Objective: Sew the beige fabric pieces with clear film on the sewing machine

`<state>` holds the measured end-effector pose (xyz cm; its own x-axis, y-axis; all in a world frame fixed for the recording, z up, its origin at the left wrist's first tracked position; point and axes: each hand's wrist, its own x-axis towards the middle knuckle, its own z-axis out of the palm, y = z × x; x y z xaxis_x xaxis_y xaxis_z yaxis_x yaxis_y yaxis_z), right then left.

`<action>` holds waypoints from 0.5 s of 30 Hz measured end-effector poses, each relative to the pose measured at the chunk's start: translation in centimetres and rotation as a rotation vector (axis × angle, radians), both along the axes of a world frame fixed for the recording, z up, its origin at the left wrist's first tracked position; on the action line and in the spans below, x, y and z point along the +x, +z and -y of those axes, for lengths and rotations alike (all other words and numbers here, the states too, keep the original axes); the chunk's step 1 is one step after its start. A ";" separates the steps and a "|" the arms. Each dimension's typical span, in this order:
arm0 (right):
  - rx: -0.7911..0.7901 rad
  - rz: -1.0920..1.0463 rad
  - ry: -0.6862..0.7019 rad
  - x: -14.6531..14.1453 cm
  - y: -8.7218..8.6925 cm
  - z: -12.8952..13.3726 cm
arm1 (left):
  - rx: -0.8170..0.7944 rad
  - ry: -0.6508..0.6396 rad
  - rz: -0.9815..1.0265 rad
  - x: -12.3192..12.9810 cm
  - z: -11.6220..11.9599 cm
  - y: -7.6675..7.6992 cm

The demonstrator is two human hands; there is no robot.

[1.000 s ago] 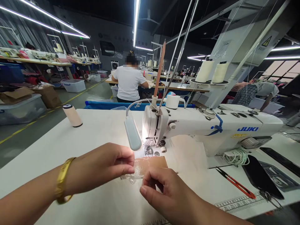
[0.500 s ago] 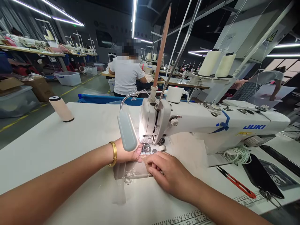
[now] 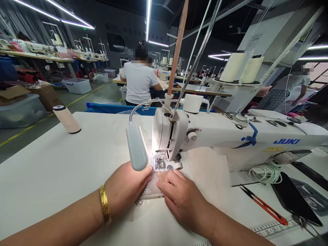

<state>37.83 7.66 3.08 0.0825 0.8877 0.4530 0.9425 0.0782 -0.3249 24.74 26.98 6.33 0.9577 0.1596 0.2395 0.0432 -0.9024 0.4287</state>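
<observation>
The piece [image 3: 162, 176] is tan by the presser foot [image 3: 161, 165] and glossy, see-through towards the front, where crinkled highlights catch the light of the lamp [image 3: 137, 148]; its front edge lies almost straight along the table [image 3: 102, 147], just before the machine [image 3: 205, 131]. Half a second ago the left hand [image 3: 128, 186] reached further in, close beside the foot; now it has drawn back and covers the piece's left side, while the right hand [image 3: 180, 194] has stayed near the same spot. The piece lies between the two hands, touching both; the right fingers are curled close together over its right side, the left thumb lies near the foot with the fingertips hidden; whether either hand pinches the piece I cannot tell.
</observation>
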 end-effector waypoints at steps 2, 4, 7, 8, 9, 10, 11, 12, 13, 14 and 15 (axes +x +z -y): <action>0.017 0.019 -0.005 0.0 -0.2 -0.1 | 0.113 -0.030 0.006 -0.4 0.2 -1.1; 0.019 0.030 -0.007 -0.1 -0.3 -0.1 | 0.166 -0.051 0.044 -0.5 -0.1 -2.1; 0.035 0.045 -0.010 -0.1 -0.4 -0.1 | 0.198 -0.078 0.127 -0.2 -1.1 -3.3; 0.041 0.049 -0.012 -0.2 -0.4 -0.2 | 0.198 -0.086 0.148 -0.1 -1.5 -3.6; 0.044 0.051 -0.015 -0.2 -0.4 -0.2 | 0.195 -0.096 0.167 0.0 -1.8 -3.8; 0.041 0.051 -0.020 -0.2 -0.4 -0.2 | 0.190 -0.107 0.181 0.1 -2.0 -3.9; 0.034 0.051 -0.025 -0.2 -0.4 -0.2 | 0.183 -0.118 0.189 0.2 -2.2 -4.0; 0.024 0.050 -0.029 -0.2 -0.4 -0.2 | 0.177 -0.126 0.193 0.3 -2.4 -4.1; 0.015 0.049 -0.033 -0.2 -0.4 -0.2 | 0.170 -0.131 0.193 0.4 -2.5 -4.2; 0.007 0.046 -0.036 -0.2 -0.4 -0.2 | 0.165 -0.133 0.192 0.4 -2.6 -4.2; 0.000 0.042 -0.039 -0.2 -0.4 -0.2 | 0.159 -0.131 0.189 0.5 -2.7 -4.2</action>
<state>37.59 7.88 2.70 0.0977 0.8843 0.4566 0.9575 0.0415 -0.2853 25.19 29.70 2.09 0.9038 -0.0166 0.4276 -0.1454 -0.9517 0.2704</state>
